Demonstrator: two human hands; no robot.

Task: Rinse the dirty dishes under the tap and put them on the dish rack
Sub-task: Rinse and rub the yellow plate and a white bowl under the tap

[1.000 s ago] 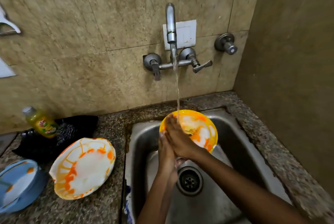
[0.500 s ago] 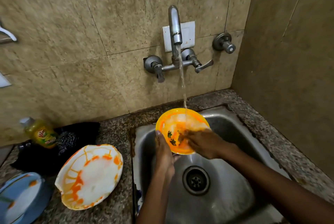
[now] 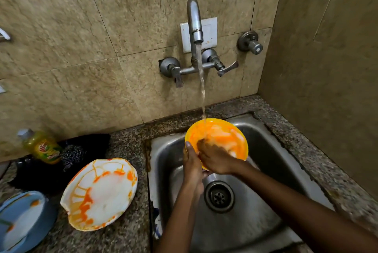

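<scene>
An orange plate (image 3: 227,136) is held tilted over the steel sink (image 3: 272,150), and water from the wall tap (image 3: 195,21) falls onto its top rim. My left hand (image 3: 191,162) grips the plate's left edge, thumb on the rim. My right hand (image 3: 214,156) lies flat on the plate's face, its fingers pressed against the wet surface. On the counter to the left lies a white plate (image 3: 100,193) smeared with orange sauce. A blue plate (image 3: 20,220) with orange stains sits at the bottom left corner.
A yellow dish-soap bottle (image 3: 42,146) lies on a black cloth (image 3: 81,150) behind the white plate. The sink drain (image 3: 219,196) is below my hands. Speckled granite counter (image 3: 126,238) surrounds the sink, and tiled walls close the back and right.
My right hand has slid across the plate's face, and the plate has turned slightly under the stream. The dark marks seen on it half a second ago are now hidden or gone.
</scene>
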